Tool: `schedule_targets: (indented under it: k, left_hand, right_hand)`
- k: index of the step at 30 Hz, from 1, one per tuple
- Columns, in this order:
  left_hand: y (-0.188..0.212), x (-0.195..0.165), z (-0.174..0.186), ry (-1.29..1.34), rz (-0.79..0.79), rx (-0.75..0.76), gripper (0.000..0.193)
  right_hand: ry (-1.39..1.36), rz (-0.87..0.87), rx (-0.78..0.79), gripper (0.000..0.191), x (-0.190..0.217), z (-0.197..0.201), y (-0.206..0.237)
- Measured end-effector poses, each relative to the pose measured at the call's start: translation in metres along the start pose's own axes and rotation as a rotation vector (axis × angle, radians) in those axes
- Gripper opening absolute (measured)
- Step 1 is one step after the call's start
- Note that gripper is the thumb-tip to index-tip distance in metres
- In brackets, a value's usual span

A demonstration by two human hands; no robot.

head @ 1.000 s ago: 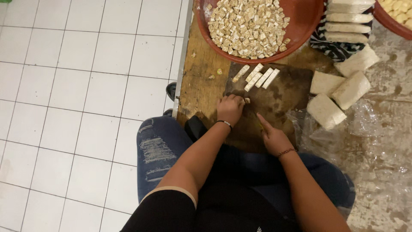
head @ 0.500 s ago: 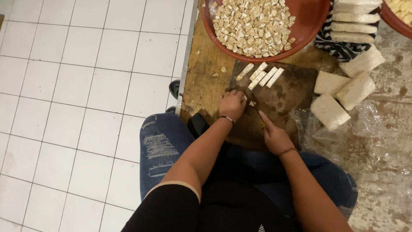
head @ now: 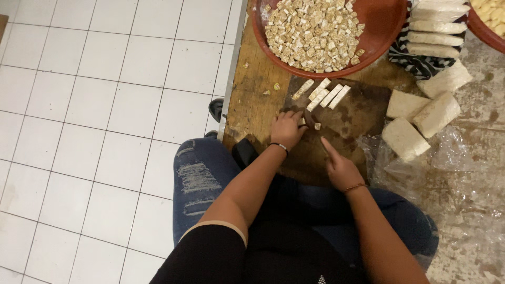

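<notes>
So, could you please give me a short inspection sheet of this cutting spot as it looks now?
Surface: dark, stained wooden cutting board on a worn wooden table.
Job's things: pale cut strips lie on the board; red bowl holds small cut cubes; whole pale blocks wait at the right.
Clutter: crumbs on the table; clear plastic sheet; stacked blocks on striped cloth.
Grips: left hand presses small pieces on the board; right hand beside it, any tool in it hidden.
Cables: nothing seen.
Surroundings: white tiled floor.
</notes>
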State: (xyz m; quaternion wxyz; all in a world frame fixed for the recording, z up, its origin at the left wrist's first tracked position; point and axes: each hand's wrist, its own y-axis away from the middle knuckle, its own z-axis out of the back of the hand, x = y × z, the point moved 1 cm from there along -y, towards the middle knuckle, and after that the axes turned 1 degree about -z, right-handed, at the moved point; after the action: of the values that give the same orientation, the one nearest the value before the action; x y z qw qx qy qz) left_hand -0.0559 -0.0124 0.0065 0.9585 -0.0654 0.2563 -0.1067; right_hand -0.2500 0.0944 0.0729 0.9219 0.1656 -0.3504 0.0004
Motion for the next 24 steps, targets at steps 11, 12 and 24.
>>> schedule_targets:
  k: [11,12,24]
  left_hand:
    - [0.005,0.007,-0.01,0.054,0.063,0.002,0.021]
    - [0.005,0.008,-0.012,0.054,0.063,0.002,0.02]
    - [0.008,0.014,-0.025,0.081,0.012,-0.046,0.016]
  right_hand:
    - [0.061,-0.005,0.011,0.067,0.022,-0.024,-0.005]
    - [0.07,-0.013,0.014,0.067,0.022,-0.025,-0.005]
    - [0.117,-0.03,0.027,0.07,0.014,-0.034,-0.007]
